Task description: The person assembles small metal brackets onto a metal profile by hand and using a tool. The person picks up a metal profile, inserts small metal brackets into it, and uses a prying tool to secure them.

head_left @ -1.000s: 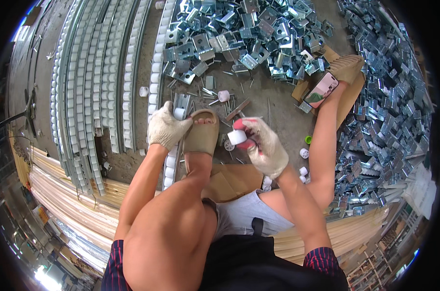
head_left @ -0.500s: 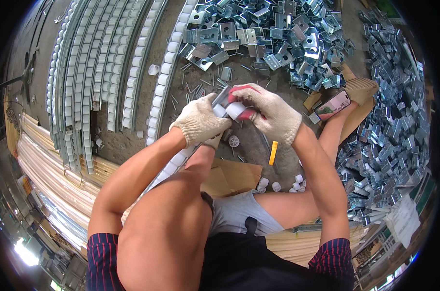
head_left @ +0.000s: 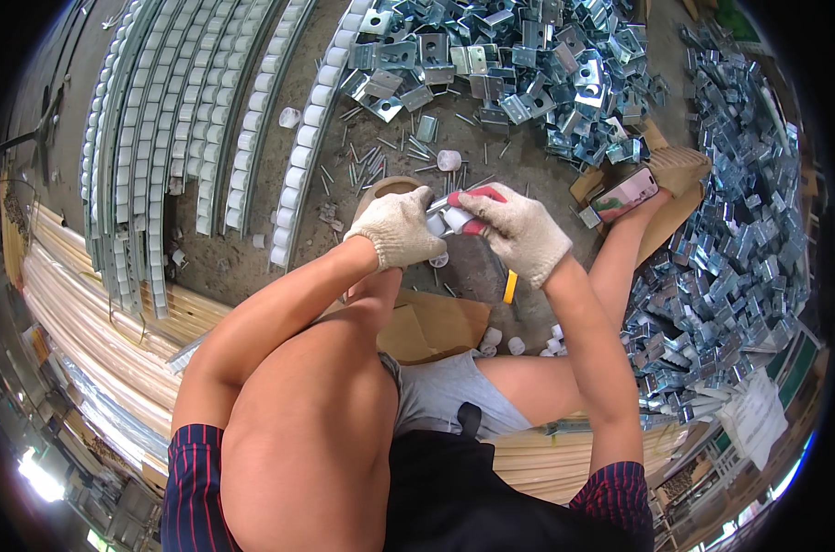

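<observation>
Head view
Landmark: the white roller [head_left: 455,219], held between both gloved hands over the concrete floor [head_left: 491,267].
Left hand [head_left: 397,227]: in a knit glove, closed around the near end of a short metal piece that carries the roller; fingers curled tight.
Right hand [head_left: 520,230]: gloved, closed on a red-handled tool [head_left: 477,195] and pressed against the roller from the right side.
Roller, position: between the two hands, touching both, just above a sandalled foot [head_left: 387,189].
Roller, handling (judged): small hard plastic, light, smooth, likely to slip in cloth gloves; best pinched across its round sides, not its ends.
Metal piece, handling (judged): stiff, thin, possibly sharp-edged; hold by its flat faces.
Beyond the roller: a heap of zinc brackets [head_left: 518,64]; loose pins and one spare roller lie between the heap and the hands.
Left of the roller: long roller tracks [head_left: 183,138] laid side by side.
Right of the roller: a phone [head_left: 624,193] on cardboard, and a second bracket heap [head_left: 739,239].
Below the roller: a yellow-handled tool [head_left: 510,286], and more white rollers [head_left: 505,342] near the knee.
</observation>
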Demonstrator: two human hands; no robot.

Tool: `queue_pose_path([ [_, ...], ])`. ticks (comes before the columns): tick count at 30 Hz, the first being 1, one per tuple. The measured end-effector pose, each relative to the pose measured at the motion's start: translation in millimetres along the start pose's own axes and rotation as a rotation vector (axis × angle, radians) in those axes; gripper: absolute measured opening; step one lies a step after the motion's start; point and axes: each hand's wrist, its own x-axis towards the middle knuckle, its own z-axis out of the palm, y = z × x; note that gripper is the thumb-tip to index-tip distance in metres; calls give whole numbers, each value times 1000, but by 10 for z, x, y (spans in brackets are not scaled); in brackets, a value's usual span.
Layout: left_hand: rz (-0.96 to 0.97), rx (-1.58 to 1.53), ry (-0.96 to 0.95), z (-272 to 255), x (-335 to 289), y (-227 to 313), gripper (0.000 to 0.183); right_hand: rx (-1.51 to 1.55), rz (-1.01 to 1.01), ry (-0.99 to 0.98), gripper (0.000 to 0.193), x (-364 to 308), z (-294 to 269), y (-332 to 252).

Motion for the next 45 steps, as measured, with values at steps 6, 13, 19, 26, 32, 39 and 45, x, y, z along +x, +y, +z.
queue_pose_path([
  [6, -22, 10, -8, 141, 77, -115, 66, -209, 28, 15, 38, -25, 90, -1],
  [13, 6, -3, -27, 140, 99, -160, 66, -285, -46, 10, 36, 57, 82, -20],
  [19, 13, 13, -23, 119, 103, -115, 62, -269, -3, -68, 36, 62, 54, 57],
  [26, 1, 14, -78, 104, 129, -142, 76, -617, 20, -166, 27, 211, 70, -229],
  [32, 55, -71, 0, 113, 89, -243, 90, -582, -114, 29, 32, 93, 229, -96],
  [39, 251, -220, 65, 123, 1, -294, 73, -371, -189, 227, 43, -108, 332, 122],
  [45, 304, -205, 153, 195, -18, -303, 72, -71, 16, 146, 48, -161, 309, 128],
])
